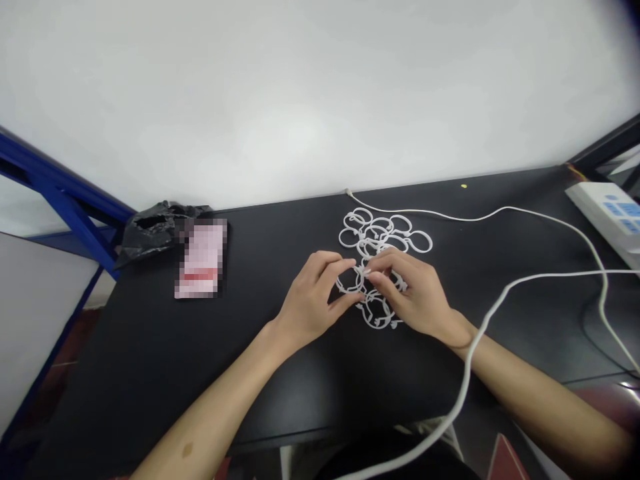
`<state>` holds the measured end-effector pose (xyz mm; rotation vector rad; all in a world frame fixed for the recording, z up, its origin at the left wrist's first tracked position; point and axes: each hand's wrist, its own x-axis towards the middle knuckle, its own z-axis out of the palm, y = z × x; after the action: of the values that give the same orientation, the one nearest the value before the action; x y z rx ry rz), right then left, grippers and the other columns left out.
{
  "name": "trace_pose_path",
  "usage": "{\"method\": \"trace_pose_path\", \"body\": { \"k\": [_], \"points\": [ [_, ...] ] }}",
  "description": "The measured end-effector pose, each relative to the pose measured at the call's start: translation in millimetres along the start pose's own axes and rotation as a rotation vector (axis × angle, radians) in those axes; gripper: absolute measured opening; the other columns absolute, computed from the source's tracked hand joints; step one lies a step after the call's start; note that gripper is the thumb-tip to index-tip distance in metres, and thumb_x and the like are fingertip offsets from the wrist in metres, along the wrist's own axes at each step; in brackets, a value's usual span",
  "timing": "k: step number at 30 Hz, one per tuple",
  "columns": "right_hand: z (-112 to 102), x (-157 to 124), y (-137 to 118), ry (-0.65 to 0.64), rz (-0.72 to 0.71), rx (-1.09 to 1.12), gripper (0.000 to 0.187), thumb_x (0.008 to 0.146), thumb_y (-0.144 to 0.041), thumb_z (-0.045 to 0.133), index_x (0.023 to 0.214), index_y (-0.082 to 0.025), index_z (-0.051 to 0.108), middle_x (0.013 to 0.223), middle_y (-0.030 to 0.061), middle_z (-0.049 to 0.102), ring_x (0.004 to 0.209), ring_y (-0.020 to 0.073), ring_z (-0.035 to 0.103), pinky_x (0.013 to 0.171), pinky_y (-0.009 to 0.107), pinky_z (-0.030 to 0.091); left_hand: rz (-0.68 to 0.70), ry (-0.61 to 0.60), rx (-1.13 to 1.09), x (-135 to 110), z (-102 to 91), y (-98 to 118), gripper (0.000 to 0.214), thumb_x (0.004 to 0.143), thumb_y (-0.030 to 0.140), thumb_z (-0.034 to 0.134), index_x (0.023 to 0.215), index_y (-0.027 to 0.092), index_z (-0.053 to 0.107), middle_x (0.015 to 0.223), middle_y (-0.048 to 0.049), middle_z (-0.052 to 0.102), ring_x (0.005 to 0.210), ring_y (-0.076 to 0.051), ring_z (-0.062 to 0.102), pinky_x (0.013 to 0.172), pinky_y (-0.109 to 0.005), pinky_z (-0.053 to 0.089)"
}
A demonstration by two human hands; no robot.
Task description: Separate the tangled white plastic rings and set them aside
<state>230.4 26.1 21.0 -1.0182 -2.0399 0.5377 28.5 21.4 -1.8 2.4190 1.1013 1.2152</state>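
A loose pile of white plastic ring clips [376, 230] lies on the black table, several rings overlapping with small clasp ends. My left hand [315, 290] curves its thumb and fingers around one white ring clip [349, 288] at the pile's near left side. From the other side, my right hand [415, 290] pinches that clip's clasp end between thumb and forefinger. More rings [377, 313] lie just below and partly behind my right hand, which hides some of them. Exactly how the clasp sits in the right fingertips is too small to make out.
On the left of the black table [260, 267] are a blurred pink phone-like object [203, 260] and a crumpled black plastic bag [150, 230]. A white device with blue keys [607, 217] stands at right. One white cable [465, 219] crosses the back; another [475, 353] passes over my right forearm.
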Motion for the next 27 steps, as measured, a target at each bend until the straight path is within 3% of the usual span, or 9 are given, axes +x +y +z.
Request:
{"method": "trace_pose_path", "body": {
  "k": [2, 10, 16, 19, 23, 27],
  "points": [
    [-1, 1, 0, -0.009, -0.022, 0.000, 0.002, 0.092, -0.021, 0.059, 0.093, -0.020, 0.059, 0.087, 0.0040, 0.064, 0.079, 0.0157, 0.061, 0.071, 0.030, 0.050, -0.011, 0.016, 0.010, 0, -0.2, 0, 0.039, 0.089, 0.036, 0.065, 0.122, 0.020, 0.052, 0.109, -0.0079, 0.057, 0.101, -0.020, 0.058, 0.086, -0.035, 0.054],
    [1, -1, 0, 0.037, -0.064, -0.004, 0.022, 0.088, -0.014, 0.062, 0.108, -0.022, 0.058, 0.096, 0.0045, 0.064, 0.086, 0.0170, 0.064, 0.075, 0.033, 0.055, 0.000, 0.030, 0.052, 0, 0.8, 0, 0.040, 0.091, 0.030, 0.063, 0.127, 0.019, 0.050, 0.111, -0.0092, 0.057, 0.104, -0.021, 0.057, 0.089, -0.037, 0.054],
    [2, -1, 5, 0.048, -0.122, -0.027, 0.018, 0.088, -0.013, 0.064, 0.101, -0.023, 0.057, 0.095, 0.0036, 0.065, 0.087, 0.0169, 0.065, 0.074, 0.032, 0.056, -0.009, 0.039, 0.075, 1, 0.2, -1, 0.045, 0.087, 0.046, 0.066, 0.120, 0.018, 0.055, 0.105, -0.0084, 0.059, 0.097, -0.021, 0.059, 0.083, -0.037, 0.054],
    [2, -1, 6, 0.018, -0.150, -0.022, 0.015, 0.090, -0.015, 0.063, 0.101, -0.024, 0.057, 0.096, 0.0041, 0.066, 0.089, 0.0174, 0.066, 0.074, 0.032, 0.057, -0.068, 0.032, 0.015, 3, -3.2, 0, 0.039, 0.088, 0.048, 0.064, 0.112, 0.018, 0.060, 0.101, -0.0072, 0.060, 0.092, -0.019, 0.060, 0.079, -0.034, 0.054],
    [1, -1, 5, -0.021, -0.192, -0.055, 0.014, 0.092, -0.014, 0.059, 0.102, -0.023, 0.059, 0.098, 0.0058, 0.066, 0.088, 0.0173, 0.066, 0.073, 0.032, 0.057, -0.172, 0.022, -0.048, 7, -8.4, 4, 0.013, 0.096, 0.028, 0.056, 0.095, 0.019, 0.064, 0.086, -0.0020, 0.064, 0.077, -0.014, 0.060, 0.073, -0.029, 0.050],
    [1, 0, 4, 0.004, -0.211, -0.096, 0.013, 0.090, -0.015, 0.062, 0.100, -0.023, 0.062, 0.097, 0.0063, 0.066, 0.086, 0.0173, 0.066, 0.073, 0.031, 0.057, -0.284, 0.024, -0.070, 9, -9.9, 9, 0.013, 0.094, 0.026, 0.058, 0.085, 0.018, 0.064, 0.080, -0.0002, 0.065, 0.071, -0.013, 0.057, 0.072, -0.029, 0.047]
  ]
}}
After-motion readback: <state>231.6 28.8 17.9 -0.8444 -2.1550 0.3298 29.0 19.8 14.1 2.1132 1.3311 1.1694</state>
